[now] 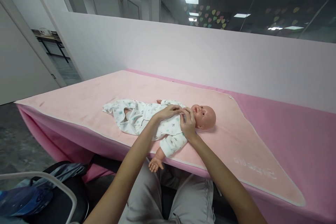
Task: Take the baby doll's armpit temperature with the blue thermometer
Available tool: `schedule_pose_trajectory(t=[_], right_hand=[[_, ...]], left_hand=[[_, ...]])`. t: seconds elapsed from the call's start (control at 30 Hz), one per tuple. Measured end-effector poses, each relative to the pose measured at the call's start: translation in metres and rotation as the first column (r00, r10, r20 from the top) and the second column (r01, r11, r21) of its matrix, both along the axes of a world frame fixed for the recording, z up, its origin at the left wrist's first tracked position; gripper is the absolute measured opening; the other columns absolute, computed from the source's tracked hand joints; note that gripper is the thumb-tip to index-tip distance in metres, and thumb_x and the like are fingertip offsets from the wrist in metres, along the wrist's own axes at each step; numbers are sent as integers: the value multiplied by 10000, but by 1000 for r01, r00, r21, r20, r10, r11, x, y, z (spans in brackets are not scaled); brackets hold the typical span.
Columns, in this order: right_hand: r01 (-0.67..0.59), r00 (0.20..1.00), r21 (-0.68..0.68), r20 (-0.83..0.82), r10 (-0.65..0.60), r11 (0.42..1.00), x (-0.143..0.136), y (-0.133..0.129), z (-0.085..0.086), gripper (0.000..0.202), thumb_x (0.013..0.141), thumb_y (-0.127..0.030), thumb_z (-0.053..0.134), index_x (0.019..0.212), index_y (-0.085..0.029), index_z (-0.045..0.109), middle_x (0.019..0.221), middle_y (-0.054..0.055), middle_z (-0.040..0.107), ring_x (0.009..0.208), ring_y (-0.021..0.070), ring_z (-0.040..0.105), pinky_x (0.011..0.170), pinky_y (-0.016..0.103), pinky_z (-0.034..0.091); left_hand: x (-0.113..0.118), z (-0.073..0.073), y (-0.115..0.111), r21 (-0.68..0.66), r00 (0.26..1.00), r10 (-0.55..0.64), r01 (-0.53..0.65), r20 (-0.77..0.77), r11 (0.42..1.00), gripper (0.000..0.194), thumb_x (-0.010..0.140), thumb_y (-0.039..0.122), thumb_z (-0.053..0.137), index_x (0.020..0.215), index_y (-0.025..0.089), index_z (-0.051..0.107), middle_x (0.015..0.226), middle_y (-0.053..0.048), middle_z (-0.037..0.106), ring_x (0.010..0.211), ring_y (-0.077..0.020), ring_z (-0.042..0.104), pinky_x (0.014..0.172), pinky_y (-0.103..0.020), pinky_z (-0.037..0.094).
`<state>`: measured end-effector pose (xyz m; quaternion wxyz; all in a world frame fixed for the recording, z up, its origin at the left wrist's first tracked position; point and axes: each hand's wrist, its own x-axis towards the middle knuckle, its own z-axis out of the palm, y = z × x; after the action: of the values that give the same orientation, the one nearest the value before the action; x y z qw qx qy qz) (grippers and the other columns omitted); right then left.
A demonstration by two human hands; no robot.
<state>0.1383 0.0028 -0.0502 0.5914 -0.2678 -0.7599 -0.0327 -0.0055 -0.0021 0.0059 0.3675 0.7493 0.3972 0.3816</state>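
Note:
A baby doll [207, 117] lies on its back with its head to the right, dressed in a white printed romper [139, 112]. At the upper chest, near the neckline, my left hand [170, 111] and my right hand [188, 120] meet, fingers bent together on the romper's fabric. Whatever fastening lies under the fingertips is hidden by them. One doll hand [155, 162] hangs over the near edge of the table, out of a long sleeve. The romper's leg part lies flattened to the left, with an opening in it.
A pale pink mat [78, 92] lies over a darker pink tablecloth [301, 136]. Behind the table rises a white partition [223, 56] with glass above. A chair [65, 196] holding a blue clear bottle [23, 199] stands at lower left.

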Motion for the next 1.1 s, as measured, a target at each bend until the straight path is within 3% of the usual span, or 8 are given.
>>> schedule_pose_trajectory(t=[0.27,0.47,0.67,0.73,0.87,0.93,1.1], right_hand=[[30,999,-67,-43,-33,997,0,-2,1,239,896,-224,395,1065,-201,562,1031,99,555,1017,203,534,928,428,466],[46,998,-37,-37,-48,998,-2,-4,5,228,893,-189,383,1050,-202,547,1003,93,562,988,192,547,891,400,492],[66,996,60,-56,-63,996,1,-9,0,269,873,-115,355,985,-221,576,950,80,563,950,176,575,865,371,520],[43,999,72,-25,-41,996,3,-10,-2,283,860,-100,358,955,-233,589,955,76,556,954,177,576,859,370,525],[9,1000,86,-7,-9,996,5,-10,-6,293,837,-75,368,904,-229,609,958,77,548,947,178,570,850,368,526],[2,1000,93,-12,-1,996,5,-9,-6,302,829,-67,367,890,-225,617,959,80,546,939,178,568,847,363,524],[-16,999,140,35,12,990,4,-11,-2,320,787,-38,388,892,-221,627,982,78,549,951,187,553,826,362,513]], left_hand=[[0,1,-1,-16,999,-16,17,48,1000,285,800,371,538,917,145,666,852,-50,648,837,-176,566,744,-261,434],[-2,1,0,-43,995,-57,61,86,997,268,773,388,571,824,146,673,772,-29,623,781,-156,548,713,-251,418],[-2,8,-7,-121,984,97,-79,148,989,326,785,445,525,825,151,661,547,23,452,503,-88,387,487,-220,308],[-6,11,-9,-134,986,92,-74,139,988,338,789,451,515,785,149,667,519,25,423,481,-86,362,470,-224,293],[-28,10,-17,-137,1000,10,-8,17,991,288,724,422,610,778,153,698,620,-21,563,558,-114,462,518,-235,349],[-40,6,-22,-121,1000,8,-7,5,993,284,694,409,646,822,163,713,750,-54,637,687,-158,539,607,-252,399],[-48,0,-35,-63,999,-29,29,-14,998,233,693,372,664,756,150,697,889,-72,613,795,-168,538,700,-260,409]])
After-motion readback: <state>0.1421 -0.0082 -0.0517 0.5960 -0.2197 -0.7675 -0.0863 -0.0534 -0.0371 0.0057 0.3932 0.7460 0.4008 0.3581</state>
